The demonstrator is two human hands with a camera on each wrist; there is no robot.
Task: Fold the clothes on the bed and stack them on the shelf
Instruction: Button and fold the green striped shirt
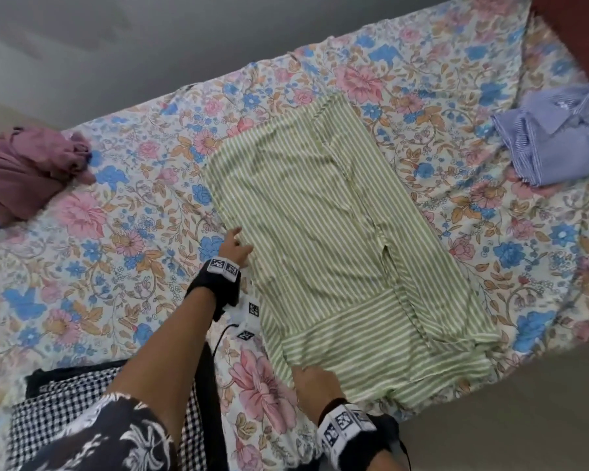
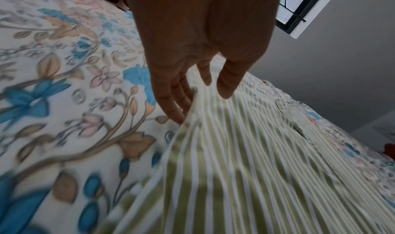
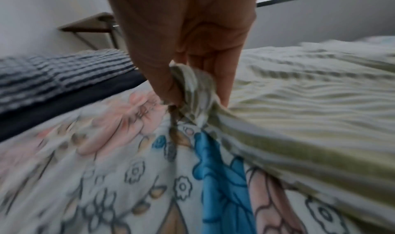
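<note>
Green-striped shirt (image 1: 334, 239) lies mid-bed (image 1: 99, 266), long axis running from the near edge to the far edge. The right hand (image 1: 315, 380) pinches its near corner; the left hand (image 1: 233, 248), fingers (image 2: 175, 102) tucked under the left edge, seems about to lift.

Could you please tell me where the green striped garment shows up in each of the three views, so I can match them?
Head: green striped garment lies centre frame on the bed, both hands at its left edge.
Left wrist: it fills the lower right, under the left hand.
Right wrist: it runs across the right, a corner pinched by the right hand.
Shared landmark: the floral bedsheet.
</note>
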